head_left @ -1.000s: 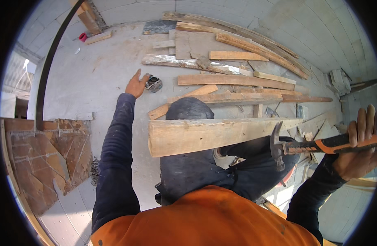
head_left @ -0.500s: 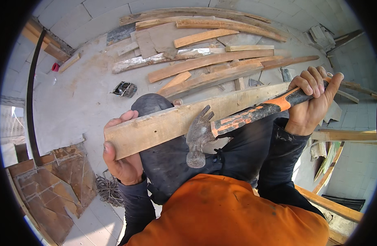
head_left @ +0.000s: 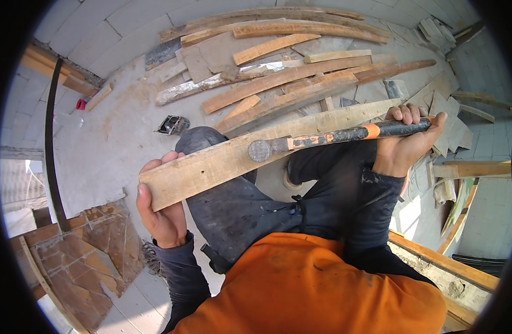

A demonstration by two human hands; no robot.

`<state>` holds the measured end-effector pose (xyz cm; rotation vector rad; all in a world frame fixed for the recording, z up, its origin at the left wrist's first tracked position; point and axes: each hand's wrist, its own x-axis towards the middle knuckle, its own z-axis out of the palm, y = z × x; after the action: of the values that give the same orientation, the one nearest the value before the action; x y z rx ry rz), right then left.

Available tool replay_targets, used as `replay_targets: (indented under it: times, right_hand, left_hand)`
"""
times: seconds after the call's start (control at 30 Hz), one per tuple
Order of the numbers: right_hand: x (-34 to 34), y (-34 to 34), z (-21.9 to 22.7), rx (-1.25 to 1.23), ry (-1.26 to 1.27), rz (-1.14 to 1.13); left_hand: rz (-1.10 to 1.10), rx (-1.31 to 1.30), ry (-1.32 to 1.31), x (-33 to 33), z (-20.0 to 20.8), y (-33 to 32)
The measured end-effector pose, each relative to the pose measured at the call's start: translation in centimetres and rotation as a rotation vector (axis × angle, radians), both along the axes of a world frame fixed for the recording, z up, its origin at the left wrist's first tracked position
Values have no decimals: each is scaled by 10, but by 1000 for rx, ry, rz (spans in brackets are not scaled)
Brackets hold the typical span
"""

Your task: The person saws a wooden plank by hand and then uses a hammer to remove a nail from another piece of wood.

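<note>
A pale wooden board (head_left: 222, 158) lies slantwise across my knees, its near-left end low and its far end up to the right. My left hand (head_left: 162, 214) is closed round the left end, thumb in front and fingers behind. In my right hand (head_left: 405, 139) is the handle of a claw hammer (head_left: 334, 138), black and orange with worn paint. The hammer's round striking face points up at me, its head over the middle of the board; the claw is hidden. A small dark hole shows in the board near the left end.
Several loose planks (head_left: 289, 83) lie on the concrete floor ahead. A small dark object (head_left: 172, 125) sits beyond my left knee. Broken brown sheets (head_left: 83, 261) lie at lower left. A wooden beam (head_left: 445, 261) runs at lower right, and block walls (head_left: 139, 22) stand behind.
The hammer has turned so its striking face now points up, and its head has risen over the board. My right hand has lowered slightly; the left still grips the board.
</note>
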<state>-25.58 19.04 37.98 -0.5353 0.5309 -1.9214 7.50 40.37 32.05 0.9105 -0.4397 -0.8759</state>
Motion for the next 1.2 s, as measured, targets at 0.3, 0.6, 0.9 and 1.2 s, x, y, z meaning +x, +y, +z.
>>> replay_targets:
  times: [0.3, 0.6, 0.9, 1.2]
  right_hand:
    - [17, -17, 37, -440, -114, 590]
    - [41, 1, 58, -262, 40, 311]
    - [37, -11, 56, -227, 49, 300]
    - [47, 3, 68, -145, 121, 157]
  left_hand:
    - [-3, 113, 4, 14, 22, -9]
    - [124, 191, -9, 13, 21, -8]
    - [47, 182, -48, 7, 22, -5]
    - [46, 253, -69, 12, 27, -9]
